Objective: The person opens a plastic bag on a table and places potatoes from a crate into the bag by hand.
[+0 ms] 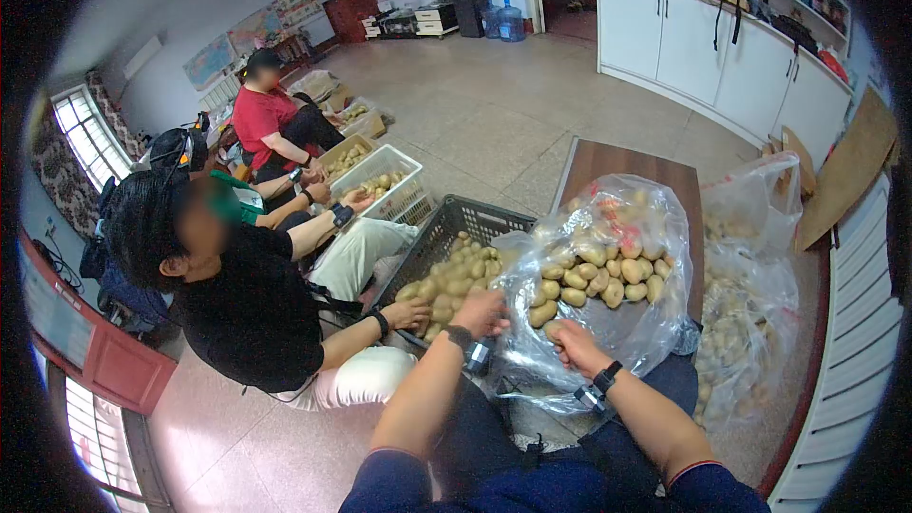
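Note:
My left hand (483,313) is over the right edge of the dark crate (503,215), beside the plastic bag; its fingers are blurred, and whether it holds anything is unclear. My right hand (578,346) is closed on a potato (554,330) at the near side of the open clear plastic bag (532,372). Many potatoes (613,293) lie in that bag, on a brown board (594,166). More potatoes (456,275) fill much of the crate. A co-worker's hand (408,313) reaches into the crate from the left.
A person in black (233,309) sits close on the left, with others beyond. White crate (404,171) and further potatoes stand ahead-left. Clear bags of potatoes (746,323) lie at right, near leaning cardboard (850,166). White cabinets (693,47) line the back right.

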Available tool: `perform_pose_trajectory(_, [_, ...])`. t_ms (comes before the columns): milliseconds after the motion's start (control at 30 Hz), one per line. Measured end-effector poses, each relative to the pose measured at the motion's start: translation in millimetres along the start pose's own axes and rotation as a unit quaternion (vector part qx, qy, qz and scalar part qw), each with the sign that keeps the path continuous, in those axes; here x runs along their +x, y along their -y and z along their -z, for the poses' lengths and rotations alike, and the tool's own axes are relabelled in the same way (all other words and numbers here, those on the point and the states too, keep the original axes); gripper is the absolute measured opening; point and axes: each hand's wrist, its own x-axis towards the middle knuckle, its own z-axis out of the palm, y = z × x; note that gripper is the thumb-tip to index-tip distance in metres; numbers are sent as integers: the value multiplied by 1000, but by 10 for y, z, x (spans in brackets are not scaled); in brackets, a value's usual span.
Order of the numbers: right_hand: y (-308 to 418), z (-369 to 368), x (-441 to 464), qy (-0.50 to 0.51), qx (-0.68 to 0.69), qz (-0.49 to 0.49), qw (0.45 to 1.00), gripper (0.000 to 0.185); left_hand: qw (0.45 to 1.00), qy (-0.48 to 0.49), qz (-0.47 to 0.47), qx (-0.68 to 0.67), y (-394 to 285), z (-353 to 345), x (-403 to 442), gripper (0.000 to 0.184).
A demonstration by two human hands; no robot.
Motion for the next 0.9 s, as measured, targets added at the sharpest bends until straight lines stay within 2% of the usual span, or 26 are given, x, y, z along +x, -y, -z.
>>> perform_pose_trajectory(67, [60,-135,71,-3,-13,32,999,32,999,23,3,41,-90,-277,-190,43])
perform_pose_trajectory(133, [74,-212,160,-4,-38,77,996,41,996,48,54,59,-202,-526,-445,44])
perform_pose_trajectory(267, [233,-358,138,-14,-112,127,985,43,993,73,83,50,-181,-620,-482,44])
perform_pose_trajectory(333, [69,-324,310,-15,-193,143,971,48,984,155,84,18,-79,-482,-289,38])
perform_pose_trajectory(467, [-55,-338,297,-18,-89,196,976,41,987,150,52,6,56,-265,-21,29])
perform_pose_trajectory(500, [-130,-290,314,-27,-128,205,970,41,994,84,-17,62,19,-253,-72,27])
perform_pose_trajectory(567, [-282,-193,316,-37,-167,209,963,41,990,20,-82,115,-57,-196,-134,26])
perform_pose_trajectory(633, [-492,-66,272,-50,-200,199,958,40,987,-27,-34,-156,-15,-34,-51,28])
perform_pose_trajectory(667, [-703,33,319,-73,-243,180,950,42,981,-40,-36,-187,20,83,12,27])
perform_pose_trajectory(700, [-790,73,210,-78,-241,162,954,42,981,-56,-49,-178,27,225,71,27])
perform_pose_trajectory(767, [-827,149,18,-144,-326,198,913,43,985,-90,-76,-126,99,538,176,26])
perform_pose_trajectory(867, [-898,304,-192,-147,-359,130,913,42,977,-180,-113,-17,38,624,105,23])
perform_pose_trajectory(900, [-958,344,-221,-166,-357,133,909,42,957,-231,-104,-144,-5,544,53,23])
